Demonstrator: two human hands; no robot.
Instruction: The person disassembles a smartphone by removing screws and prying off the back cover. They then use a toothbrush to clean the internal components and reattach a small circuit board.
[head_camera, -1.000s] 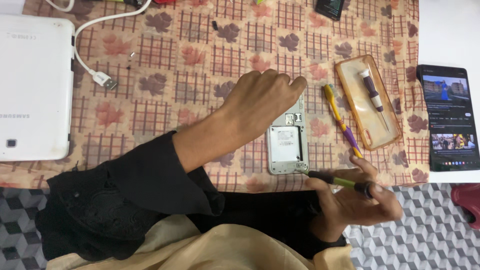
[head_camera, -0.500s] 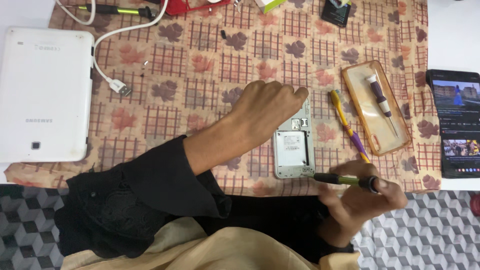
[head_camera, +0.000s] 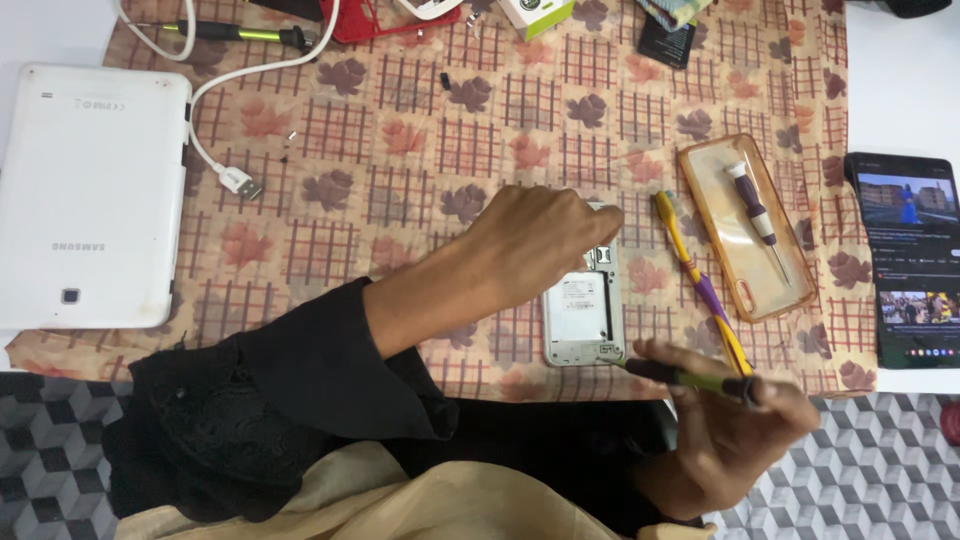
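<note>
— What do we have nearest to us?

— Our right hand (head_camera: 735, 440), at the table's near edge. Its grip is closed round a green-and-black screwdriver (head_camera: 690, 378), whose tip points left at the bottom corner of the opened phone (head_camera: 583, 318).

— And the phone itself?

— It lies back-up on the patterned cloth (head_camera: 400, 150), cover off, a white battery showing in its frame. Our left hand (head_camera: 530, 245) reaches across in a black sleeve (head_camera: 300, 390) and rests on the phone's upper end; the fingers curl down over it, though we cannot tell how firmly they grip.

— What lies beside it?

— Just right of the phone, a yellow-and-purple tool (head_camera: 700, 285) lies slantwise. Next to that, a clear orange phone case (head_camera: 720, 180) with a small purple-handled screwdriver (head_camera: 758, 215) lying in it.

— Further out?

— On the right, a dark phone (head_camera: 915, 260) with its screen lit, on the bare white table. On the left, a white tablet (head_camera: 90, 200) face down, with a white cable (head_camera: 235, 182) ending just beside it. At the far edge, another green-and-black screwdriver (head_camera: 240, 33) and a small black battery (head_camera: 665, 42).
</note>
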